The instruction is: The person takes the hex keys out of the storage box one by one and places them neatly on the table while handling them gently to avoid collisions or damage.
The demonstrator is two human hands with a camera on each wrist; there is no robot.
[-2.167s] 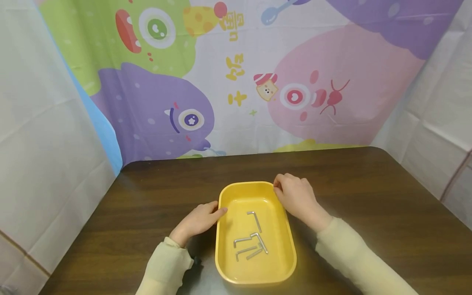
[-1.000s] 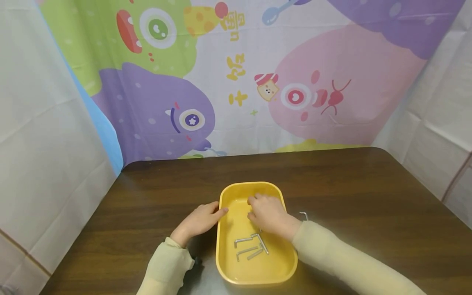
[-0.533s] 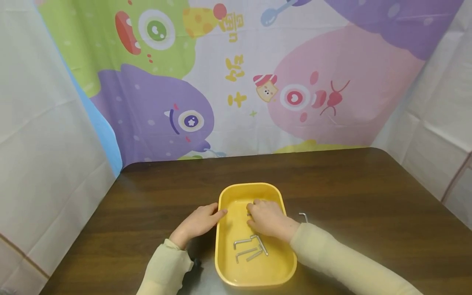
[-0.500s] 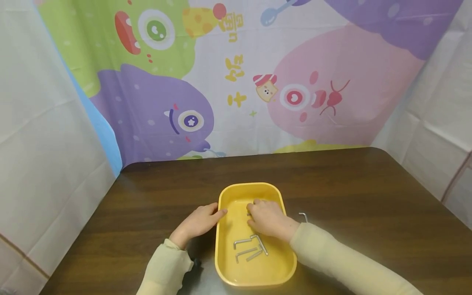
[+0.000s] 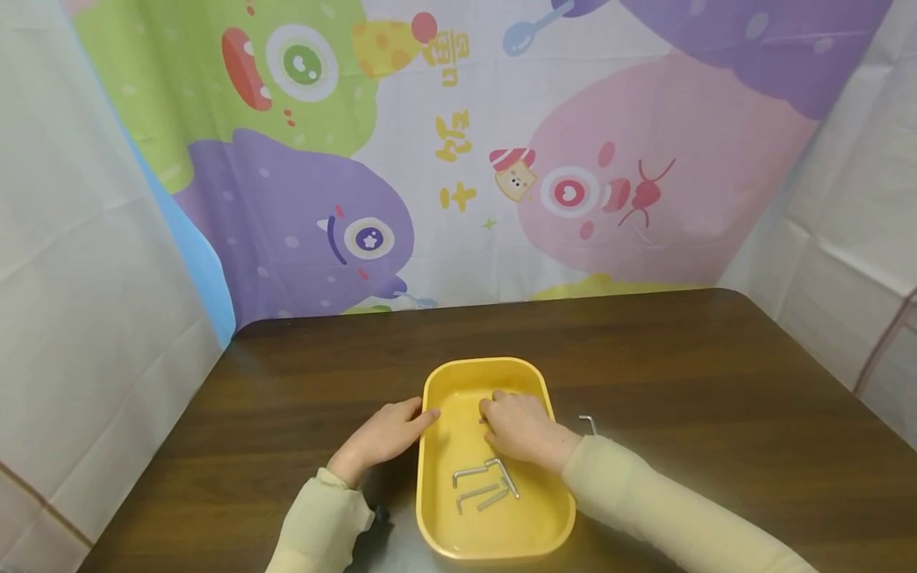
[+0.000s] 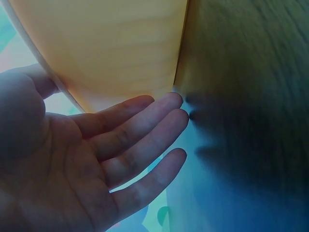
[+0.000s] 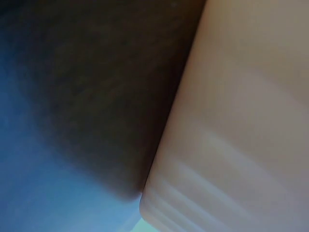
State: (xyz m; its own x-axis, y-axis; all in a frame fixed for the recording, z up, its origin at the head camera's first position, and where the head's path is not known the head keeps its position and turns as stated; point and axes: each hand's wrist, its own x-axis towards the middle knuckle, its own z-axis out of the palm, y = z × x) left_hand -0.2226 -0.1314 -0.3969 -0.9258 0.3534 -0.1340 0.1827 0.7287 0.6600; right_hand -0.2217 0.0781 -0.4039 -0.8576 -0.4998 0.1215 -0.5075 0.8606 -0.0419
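A yellow tray (image 5: pixel 494 541) stands on the brown table, holding several L-shaped hex keys (image 5: pixel 473 493) in its near half. My left hand (image 5: pixel 383 434) holds the tray's left rim, thumb hooked over it; in the left wrist view the fingers (image 6: pixel 145 159) lie extended along the outer wall. Inside the far right part of the tray, my right hand (image 5: pixel 523 426) reaches down with curled fingers, pinching a hex key (image 5: pixel 482 421) of which only a tip shows. The right wrist view has only the tray's outer wall (image 7: pixel 241 121), with the hand hidden behind it.
One more hex key (image 5: pixel 588 422) lies on the table (image 5: pixel 666 358) just right of the tray, partly behind the right sleeve (image 5: pixel 623 477). A cartoon-print cloth (image 5: pixel 458 255) hangs at the table's far edge, and pale curtains (image 5: pixel 86 278) border both sides.
My right hand has gone from the tray's far right rim down into the tray, covering the farthest hex key. The hex key on the table has come into sight. The left hand has stayed put.
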